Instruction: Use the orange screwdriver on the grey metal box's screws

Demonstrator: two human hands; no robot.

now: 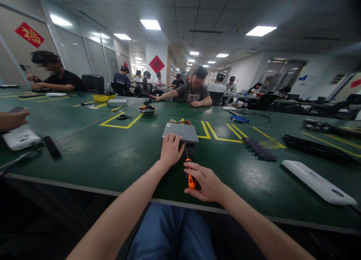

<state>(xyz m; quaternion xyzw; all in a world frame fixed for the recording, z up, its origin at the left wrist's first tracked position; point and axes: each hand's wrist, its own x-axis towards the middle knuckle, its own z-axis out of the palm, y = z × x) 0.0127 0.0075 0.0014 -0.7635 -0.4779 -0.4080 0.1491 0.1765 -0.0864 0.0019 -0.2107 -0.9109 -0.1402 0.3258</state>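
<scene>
A grey metal computer power supply (184,132) lies on the green table, with its socket side facing me and a bundle of coloured wires at its far side. My left hand (170,149) grips its near left part, fingers over the top edge. An orange and black screwdriver (190,179) is held by the handle between the fingers and thumb of my right hand (207,183). Its thin shaft points away from me, and the tip reaches the near face of the power supply. Whether the tip sits in a screw is too small to tell.
On the green table (126,166) are a metal bowl (147,110), a yellow tray (103,98) and a white device (318,181) at right. Another person's hand (12,121) holds something at the left edge. A person (194,89) sits opposite, one arm stretched out.
</scene>
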